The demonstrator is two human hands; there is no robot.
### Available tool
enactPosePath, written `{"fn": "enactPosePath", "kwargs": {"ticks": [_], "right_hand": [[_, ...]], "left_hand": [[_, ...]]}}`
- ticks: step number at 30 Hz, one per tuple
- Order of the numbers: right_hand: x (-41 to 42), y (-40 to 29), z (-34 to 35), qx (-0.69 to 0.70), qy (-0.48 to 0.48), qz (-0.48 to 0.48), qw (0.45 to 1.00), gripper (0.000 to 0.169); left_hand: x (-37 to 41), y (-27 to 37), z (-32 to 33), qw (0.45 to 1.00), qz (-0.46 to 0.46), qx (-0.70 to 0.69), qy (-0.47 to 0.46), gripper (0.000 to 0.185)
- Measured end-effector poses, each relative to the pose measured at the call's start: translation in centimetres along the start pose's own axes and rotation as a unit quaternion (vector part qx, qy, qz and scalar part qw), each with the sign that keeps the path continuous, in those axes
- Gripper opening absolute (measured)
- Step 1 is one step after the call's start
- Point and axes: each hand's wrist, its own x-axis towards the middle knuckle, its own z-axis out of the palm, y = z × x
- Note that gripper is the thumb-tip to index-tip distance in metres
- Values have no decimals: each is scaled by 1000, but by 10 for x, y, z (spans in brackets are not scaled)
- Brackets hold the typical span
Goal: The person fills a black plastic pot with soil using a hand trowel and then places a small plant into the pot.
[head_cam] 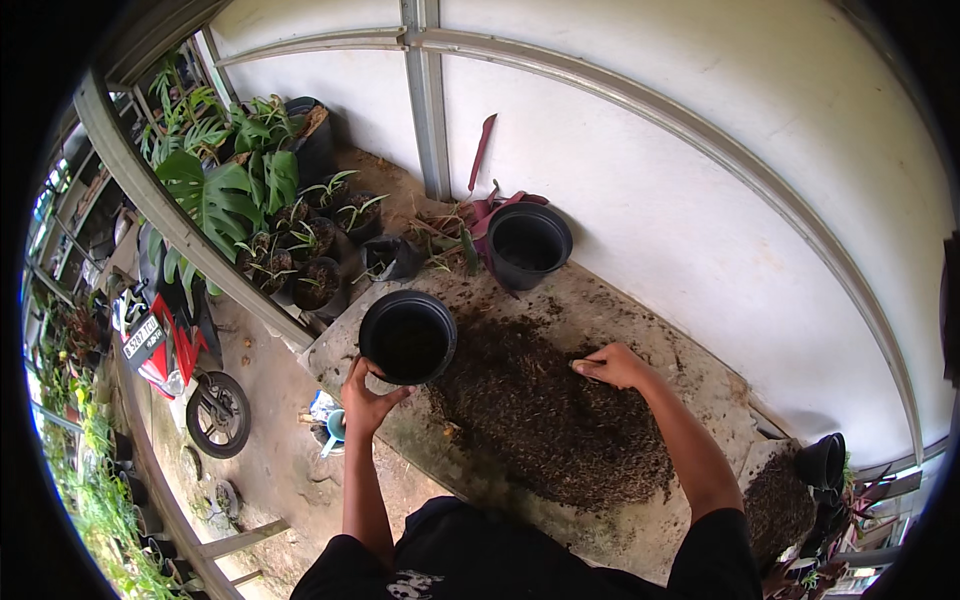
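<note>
My left hand (pixel 366 397) grips the side of a round black plastic plant pot (pixel 373 352), thumb and fingers spread around its lower wall. The pot's mouth faces up towards me, and its inside is too dark to read well. A wide heap of dark potting mix with fibrous bits (pixel 555 435) lies on a concrete slab (pixel 420 442). My right hand (pixel 611 366) is at the far right edge of this heap, fingers curled together and pointing left. Whether it holds some of the mix is hidden by the fingers.
Another black pot (pixel 529 247) stands by the white wall (pixel 637 247), beside purple-leaved plants (pixel 491 217). Potted seedlings (pixel 319 285) and a monstera (pixel 210 195) are at the left back. A blue dipper (pixel 334 426) sits below the slab; a red motorcycle (pixel 169 345) is parked farther left.
</note>
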Motion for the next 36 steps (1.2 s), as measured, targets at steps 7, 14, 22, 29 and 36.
{"fn": "enactPosePath", "kwargs": {"ticks": [7, 14, 22, 29, 36], "right_hand": [[15, -12, 8, -239, 65, 14, 969, 70], [7, -13, 2, -194, 65, 79, 976, 74], [-3, -20, -2, -122, 116, 78, 983, 71], [-24, -60, -10, -96, 147, 42, 983, 71], [-31, -93, -25, -78, 175, -4, 982, 62]], "left_hand": [[3, 10, -20, 1000, -9, 7, -18, 56], [2, 7, -63, 993, 5, 20, -115, 55], [-10, -16, -41, 990, 14, -40, -133, 54], [-11, -33, -29, 983, 40, -99, -151, 54], [-16, -14, -38, 984, 7, -18, -178, 87]]}}
